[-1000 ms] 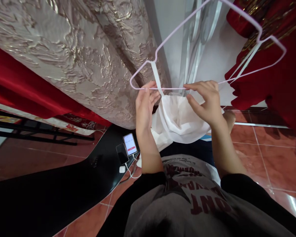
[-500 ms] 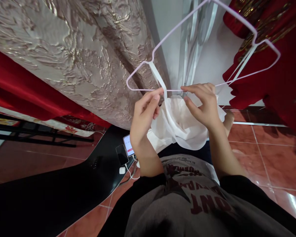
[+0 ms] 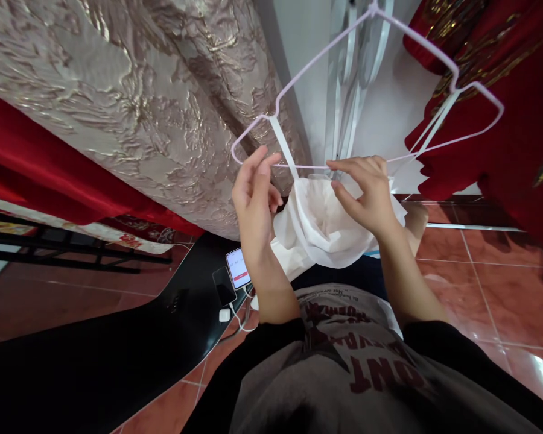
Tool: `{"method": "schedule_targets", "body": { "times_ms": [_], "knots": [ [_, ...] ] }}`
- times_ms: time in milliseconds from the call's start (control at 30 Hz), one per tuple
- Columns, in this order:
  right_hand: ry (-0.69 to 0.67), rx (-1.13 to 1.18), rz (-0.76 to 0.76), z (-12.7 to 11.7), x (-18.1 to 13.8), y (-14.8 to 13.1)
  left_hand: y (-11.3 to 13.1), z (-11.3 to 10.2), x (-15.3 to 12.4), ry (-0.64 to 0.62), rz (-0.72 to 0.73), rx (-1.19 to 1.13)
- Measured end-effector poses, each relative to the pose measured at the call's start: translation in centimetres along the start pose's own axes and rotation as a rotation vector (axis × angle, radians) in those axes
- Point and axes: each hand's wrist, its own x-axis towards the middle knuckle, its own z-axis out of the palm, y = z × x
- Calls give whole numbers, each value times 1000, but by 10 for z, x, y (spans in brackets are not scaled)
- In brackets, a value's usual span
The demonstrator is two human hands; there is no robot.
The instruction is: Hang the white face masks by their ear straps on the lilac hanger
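A pale lilac wire hanger [image 3: 434, 45] hangs in front of me, a white garment [image 3: 321, 226] dangling from it by thin white straps [image 3: 281, 147]. My right hand [image 3: 366, 193] pinches the top edge of the white garment just under the hanger's bottom bar. My left hand [image 3: 253, 196] is raised beside the left strap, fingers partly curled and loose, touching the hanger's left end; nothing is clearly held in it.
A beige and gold embroidered cloth [image 3: 131, 102] hangs at left over red fabric [image 3: 36, 163]. A red and gold garment [image 3: 502, 120] hangs at right. A black table [image 3: 117, 349] carries two phones [image 3: 238, 268] with a white charger. The floor is red tile [image 3: 479, 283].
The hanger and garment shifted slightly left and down in view. My left hand let go of its pinch near the strap and lifted with the fingers looser.
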Motion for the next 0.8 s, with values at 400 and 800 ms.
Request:
{"method": "schedule_targets", "body": {
  "times_ms": [400,800],
  "knots": [
    [5,25,-6,-6,1,0,45,6,26,-258,-94,-248],
    [-35,59,-11,2,6,-4,0,-7,18,132,-96,-173]
  ]
}}
